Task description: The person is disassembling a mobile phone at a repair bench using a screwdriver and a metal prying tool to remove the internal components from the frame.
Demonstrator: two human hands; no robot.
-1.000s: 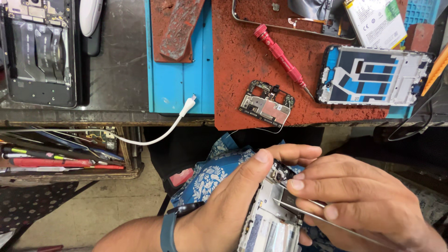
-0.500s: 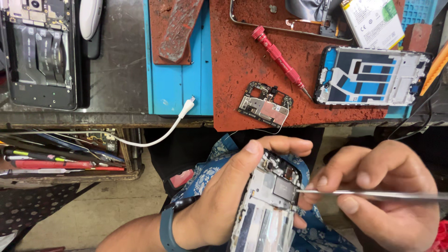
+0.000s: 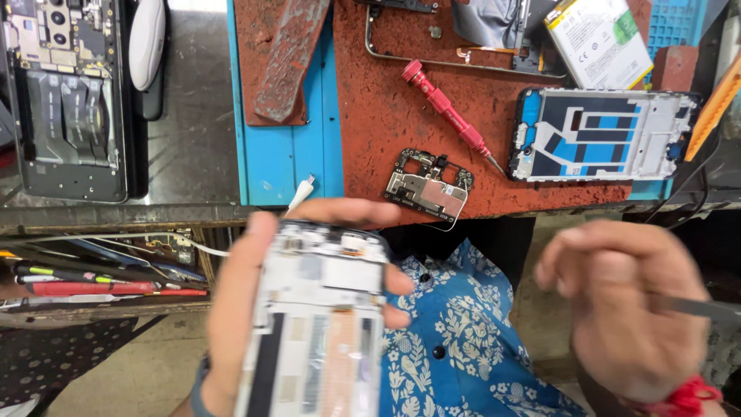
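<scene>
My left hand (image 3: 239, 309) grips an opened phone (image 3: 320, 324) with a white frame, its inner parts facing up, held below the bench edge over my lap. My right hand (image 3: 625, 309) is off to the right, apart from the phone, closed on thin metal tweezers (image 3: 698, 307) that point right. On the red mat (image 3: 386, 116) lie a small circuit board (image 3: 427, 188), a red screwdriver (image 3: 448, 116) and a phone frame with blue parts (image 3: 598, 135).
A dark opened phone (image 3: 65, 100) lies at the left on the grey bench, beside a white oval object (image 3: 147, 42). A battery (image 3: 598, 38) sits at the top right. A white cable (image 3: 297, 197) hangs at the bench edge. A drawer of tools (image 3: 93, 278) is below left.
My left hand has lifted the phone up and to the left, closer to the camera. My right hand has pulled away to the right with the tweezers, off the phone.
</scene>
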